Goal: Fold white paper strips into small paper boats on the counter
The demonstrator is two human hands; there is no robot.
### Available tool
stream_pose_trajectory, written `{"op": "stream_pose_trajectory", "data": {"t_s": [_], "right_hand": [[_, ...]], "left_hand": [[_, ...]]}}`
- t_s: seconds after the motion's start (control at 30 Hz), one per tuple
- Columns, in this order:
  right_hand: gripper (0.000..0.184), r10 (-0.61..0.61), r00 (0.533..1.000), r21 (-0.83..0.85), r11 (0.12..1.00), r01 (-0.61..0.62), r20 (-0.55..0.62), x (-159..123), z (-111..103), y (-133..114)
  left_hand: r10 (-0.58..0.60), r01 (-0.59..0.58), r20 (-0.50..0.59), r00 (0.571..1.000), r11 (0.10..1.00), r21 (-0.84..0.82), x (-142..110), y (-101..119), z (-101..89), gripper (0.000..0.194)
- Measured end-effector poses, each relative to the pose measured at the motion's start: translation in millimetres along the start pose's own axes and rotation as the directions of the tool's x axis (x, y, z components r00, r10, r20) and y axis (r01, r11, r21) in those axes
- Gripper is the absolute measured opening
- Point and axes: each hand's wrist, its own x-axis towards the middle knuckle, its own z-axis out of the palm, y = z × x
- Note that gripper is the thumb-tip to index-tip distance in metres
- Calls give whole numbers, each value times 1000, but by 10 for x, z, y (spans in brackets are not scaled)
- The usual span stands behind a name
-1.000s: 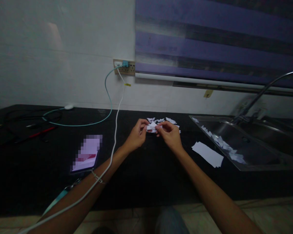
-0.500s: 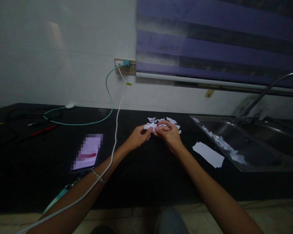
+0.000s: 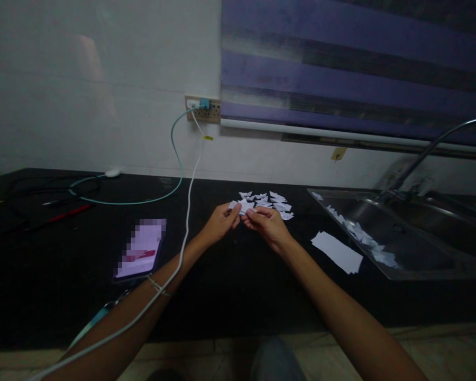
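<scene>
Black countertop (image 3: 230, 291), one, set against one pale wall (image 3: 143, 69). Striped purple blind (image 3: 341, 58), one, upper right. Socket strip (image 3: 212, 112), one, with two plugs in it: one white, one teal. Cables, two light ones: one teal cable (image 3: 172, 137), looped on the counter; one white cable (image 3: 189, 211), crossing over the left forearm. Yellow wall fitting (image 3: 338, 153), one.

Hands, two, bare, close together at the centre. Left hand (image 3: 222, 222): thumb and fingers pinched nearly closed on the left part of one folded white paper (image 3: 245, 207). Right hand (image 3: 272, 227): fingers curled, thumb and forefinger at the paper's right end, gap nearly nil.

Loose folded papers (image 3: 282, 206), at least six, on the counter just behind the hands; exact count unclear through overlap. Flat white slips (image 3: 337, 252), one stack, number unreadable, between right hand and sink. Sink (image 3: 416, 274), one, two basins; one curved faucet (image 3: 424, 151). Folded white pieces (image 3: 360, 233), many, along its left side, too bunched to count. Phone (image 3: 143, 248), one, screen lit, left of the left forearm.
</scene>
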Motion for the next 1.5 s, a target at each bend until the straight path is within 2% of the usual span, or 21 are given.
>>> {"op": "stream_pose_trajectory", "data": {"t_s": [0.13,0.27,0.33,0.4,0.47,0.53,0.63,0.73,0.8,0.87,0.93,1.03,1.27,1.5], "right_hand": [[30,-66,997,-64,996,64,-34,5,9,26],[26,-210,976,-245,951,191,-57,-18,41,12],[22,-325,943,-358,892,278,-76,-41,50,5],[18,-456,886,-469,802,370,-82,-70,48,-1],[15,-566,824,-559,693,456,-30,-98,34,-4],[15,-619,783,-612,599,516,55,-114,15,-6],[15,-630,769,-646,543,537,109,-115,-11,-4],[14,-614,780,-658,539,527,121,-109,-26,-7],[14,-577,806,-642,569,514,133,-110,-33,-22],[18,-487,859,-578,660,480,156,-113,-48,-49],[23,-358,909,-474,776,416,212,-110,-75,-84],[26,-233,932,-360,874,326,278,-84,-135,-124],[19,-176,954,-367,894,258,242,-18,-195,-117],[16,41,971,-430,900,65,234,-13,-244,-119]], "left_hand": [[-14,14,11,1000,999,-40,5,28,2,66],[-40,40,3,999,998,-53,16,48,-5,67],[-110,113,29,994,983,-144,31,26,1,65],[-202,217,85,976,936,-275,53,-13,15,60],[-244,275,128,961,890,-365,74,-55,24,54],[-231,258,116,966,876,-407,90,-86,18,48],[-208,221,79,975,881,-418,95,-99,-24,45],[-152,180,104,983,913,-366,79,-83,-74,40],[-91,122,115,989,945,-303,64,-68,-103,33],[-76,106,118,990,956,-273,53,-60,-131,29],[-112,148,133,985,941,-304,53,-64,-162,29],[-171,227,172,970,892,-390,67,-78,-206,30],[-230,285,190,954,891,-352,62,-51,-226,26],[-108,146,187,976,967,-206,59,-30,-179,23]]}}
